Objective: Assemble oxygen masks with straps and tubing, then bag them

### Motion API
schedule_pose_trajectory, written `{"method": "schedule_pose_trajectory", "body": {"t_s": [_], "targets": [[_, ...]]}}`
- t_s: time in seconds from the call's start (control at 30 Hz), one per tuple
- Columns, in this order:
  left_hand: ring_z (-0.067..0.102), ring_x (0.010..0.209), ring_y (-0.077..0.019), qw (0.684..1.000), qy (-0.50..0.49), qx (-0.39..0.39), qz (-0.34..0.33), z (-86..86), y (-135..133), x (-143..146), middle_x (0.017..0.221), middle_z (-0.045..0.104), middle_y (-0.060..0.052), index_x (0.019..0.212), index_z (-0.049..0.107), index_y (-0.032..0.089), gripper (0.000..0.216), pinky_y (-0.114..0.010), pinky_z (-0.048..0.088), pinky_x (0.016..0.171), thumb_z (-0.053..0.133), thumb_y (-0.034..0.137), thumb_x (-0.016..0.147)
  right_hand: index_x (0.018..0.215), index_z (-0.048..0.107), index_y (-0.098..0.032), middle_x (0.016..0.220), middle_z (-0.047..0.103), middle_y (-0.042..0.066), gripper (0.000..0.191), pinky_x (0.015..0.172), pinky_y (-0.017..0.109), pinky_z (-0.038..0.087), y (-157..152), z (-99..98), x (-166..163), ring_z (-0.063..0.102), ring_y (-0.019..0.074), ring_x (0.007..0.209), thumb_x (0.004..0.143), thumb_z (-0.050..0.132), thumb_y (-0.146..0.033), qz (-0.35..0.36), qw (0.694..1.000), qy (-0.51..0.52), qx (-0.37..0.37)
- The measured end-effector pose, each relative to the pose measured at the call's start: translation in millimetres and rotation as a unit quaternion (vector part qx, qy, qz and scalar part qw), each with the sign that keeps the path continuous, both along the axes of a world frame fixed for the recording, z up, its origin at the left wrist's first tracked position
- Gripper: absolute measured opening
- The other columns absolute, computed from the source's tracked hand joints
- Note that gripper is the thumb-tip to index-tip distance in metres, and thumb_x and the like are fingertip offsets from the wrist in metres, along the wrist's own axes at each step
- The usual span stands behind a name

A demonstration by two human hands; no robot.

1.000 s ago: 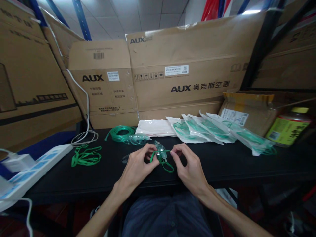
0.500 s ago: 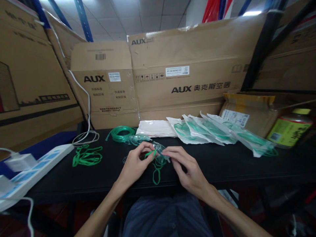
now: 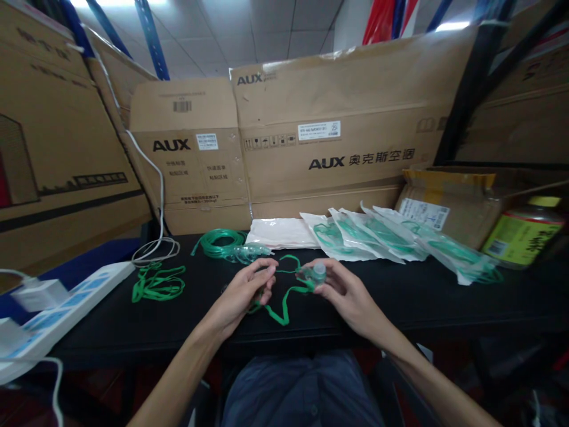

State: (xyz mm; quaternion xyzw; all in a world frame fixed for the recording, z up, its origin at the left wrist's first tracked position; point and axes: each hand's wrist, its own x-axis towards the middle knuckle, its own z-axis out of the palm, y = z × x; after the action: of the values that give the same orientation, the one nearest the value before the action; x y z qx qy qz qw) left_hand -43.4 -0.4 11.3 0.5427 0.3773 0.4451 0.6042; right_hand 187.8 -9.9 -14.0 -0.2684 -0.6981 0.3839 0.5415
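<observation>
Gripping mask and green strap, hands sit before pouches holding tubing.

Both hands hold mask and green strap.

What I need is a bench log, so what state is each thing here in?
left hand, pinched on the green strap.
right hand, closed on the clear mask, held above the table.
green strap, slack, hanging between the hands.
sealed pouches, filled, overlapping in a row.
green tubing, coiled on the table.
loose straps, heaped on the table.
jar, lid on.
</observation>
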Motion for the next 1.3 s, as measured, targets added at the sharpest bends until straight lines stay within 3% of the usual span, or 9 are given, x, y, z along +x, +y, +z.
{"method": "schedule_pose_trajectory", "body": {"t_s": [0.1, 0.23, 0.37, 0.5, 0.67, 0.9, 1.03, 1.17, 1.3], "targets": [[0.04, 0.05, -0.0035, 0.999, -0.003, 0.015, 0.043, 6.2, 5, -16, 0.067, 0.048, 0.008, 0.11, 0.058, 0.017, 0.041, -0.017, 0.029, 0.049, 0.075, 0.043, 0.084, 0.109, 0.061, -0.026, 0.107, 0.072, 0.005, 0.026, 0.087, 0.037, 0.059, 5, 6.9, 13, 0.073, 0.0218, 0.094, 0.09, 0.067, -0.042, -0.034, 0.992, 0.112, -0.04], [0.052, 0.062, -0.0098, 0.993, 0.057, 0.084, 0.067, 7.2, 7, -27, 0.065, 0.054, 0.006, 0.107, 0.061, 0.018, 0.034, -0.021, 0.043, 0.063, 0.072, 0.042, 0.085, 0.112, 0.056, -0.028, 0.096, 0.071, 0.004, 0.037, 0.076, 0.038, 0.06, 8, 12.0, 24, 0.073, 0.0227, 0.084, 0.085, 0.072, -0.048, -0.066, 0.975, 0.187, -0.098], [0.067, 0.088, -0.0201, 0.946, 0.233, 0.202, 0.102, -0.7, 5, -20, 0.091, 0.072, -0.004, 0.105, 0.069, 0.019, 0.031, -0.032, 0.051, 0.085, 0.069, 0.044, 0.086, 0.116, 0.06, -0.027, 0.104, 0.069, 0.006, 0.042, 0.075, 0.034, 0.058, 9, 8.3, 23, 0.07, 0.0227, 0.094, 0.083, 0.074, -0.047, -0.093, 0.982, 0.133, -0.101], [0.064, 0.111, -0.0227, 0.891, 0.276, 0.314, 0.177, 1.2, -6, -6, 0.122, 0.068, -0.005, 0.115, 0.069, 0.025, 0.029, -0.035, 0.05, 0.096, 0.057, 0.043, 0.096, 0.112, 0.067, -0.025, 0.108, 0.071, 0.006, 0.037, 0.084, 0.036, 0.058, 8, 3.4, 17, 0.069, 0.0216, 0.095, 0.083, 0.073, -0.046, -0.126, 0.991, 0.003, -0.052], [0.066, 0.098, -0.0194, 0.872, 0.285, 0.366, 0.157, 8.1, -20, 9, 0.115, 0.07, -0.003, 0.11, 0.07, 0.024, 0.022, -0.029, 0.051, 0.086, 0.061, 0.038, 0.095, 0.113, 0.066, -0.025, 0.112, 0.072, 0.005, 0.028, 0.092, 0.036, 0.056, 4, -1.9, 3, 0.07, 0.0219, 0.102, 0.088, 0.069, -0.038, -0.102, 0.993, -0.054, -0.02], [0.067, 0.078, -0.0175, 0.887, 0.304, 0.329, 0.115, -2.0, -18, 18, 0.087, 0.075, 0.0, 0.09, 0.074, 0.021, 0.016, -0.025, 0.049, 0.074, 0.064, 0.033, 0.094, 0.119, 0.057, -0.025, 0.113, 0.073, 0.007, 0.031, 0.095, 0.036, 0.055, -2, -6.4, -11, 0.071, 0.0223, 0.107, 0.093, 0.062, -0.041, -0.119, 0.992, -0.041, -0.025], [0.07, 0.085, -0.0192, 0.857, 0.334, 0.38, 0.098, -8.0, -19, 19, 0.094, 0.076, -0.002, 0.094, 0.075, 0.021, 0.02, -0.027, 0.051, 0.081, 0.058, 0.031, 0.098, 0.116, 0.055, -0.024, 0.1, 0.075, 0.006, 0.04, 0.091, 0.039, 0.057, -2, -6.7, -13, 0.072, 0.0233, 0.099, 0.089, 0.065, -0.052, -0.11, 0.989, 0.051, -0.085], [0.069, 0.095, -0.0198, 0.808, 0.379, 0.446, 0.073, -14.9, -24, 27, 0.103, 0.075, -0.005, 0.103, 0.072, 0.019, 0.023, -0.031, 0.052, 0.09, 0.049, 0.021, 0.102, 0.11, 0.053, -0.027, 0.091, 0.074, 0.001, 0.038, 0.086, 0.04, 0.057, -1, -11.4, -18, 0.072, 0.0222, 0.09, 0.087, 0.069, -0.052, -0.066, 0.961, 0.181, -0.199], [0.067, 0.092, -0.0195, 0.763, 0.444, 0.467, 0.046, -19.1, -29, 40, 0.098, 0.071, -0.005, 0.099, 0.068, 0.018, 0.024, -0.033, 0.054, 0.091, 0.045, 0.018, 0.102, 0.104, 0.055, -0.026, 0.092, 0.073, 0.001, 0.036, 0.082, 0.036, 0.055, -5, -13.6, -25, 0.07, 0.0219, 0.091, 0.085, 0.071, -0.053, -0.042, 0.94, 0.212, -0.263]]}}
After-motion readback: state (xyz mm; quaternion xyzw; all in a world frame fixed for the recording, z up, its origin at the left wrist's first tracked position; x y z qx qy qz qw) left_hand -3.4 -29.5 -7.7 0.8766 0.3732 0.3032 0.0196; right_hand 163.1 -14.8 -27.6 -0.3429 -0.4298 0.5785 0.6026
